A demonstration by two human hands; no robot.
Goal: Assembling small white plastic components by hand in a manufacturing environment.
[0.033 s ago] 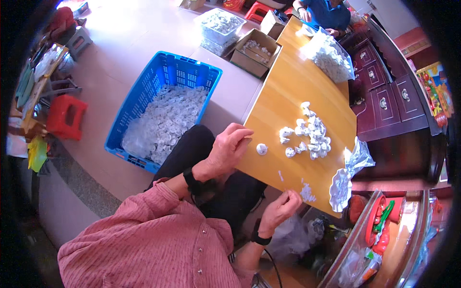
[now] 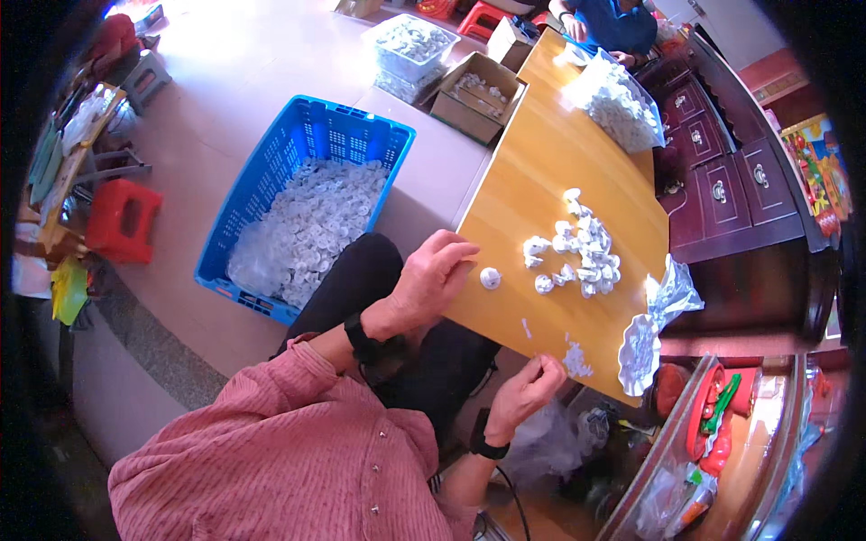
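My left hand [image 2: 431,279] is at the table's near left edge, fingers curled and pressed together; anything between them is hidden. Just right of its fingertips a single small round white plastic part [image 2: 490,278] sits on the wooden table [image 2: 523,153]. My right hand [image 2: 526,393] is by the near edge with thumb and fingers pinched, and I cannot make out what they hold. Beside it lie a small pile of tiny white pieces [image 2: 577,361] and one loose thin white piece [image 2: 527,328]. Farther in is a heap of white plastic parts [image 2: 591,257].
A blue crate [image 2: 214,230] of clear-white discs stands left of my legs. A scalloped white dish [image 2: 637,365] and a plastic bag [image 2: 672,298] are at the right corner. A full bag [image 2: 618,104] stands near another person [image 2: 613,32] at the far end. Dark drawers [image 2: 722,194] border the right.
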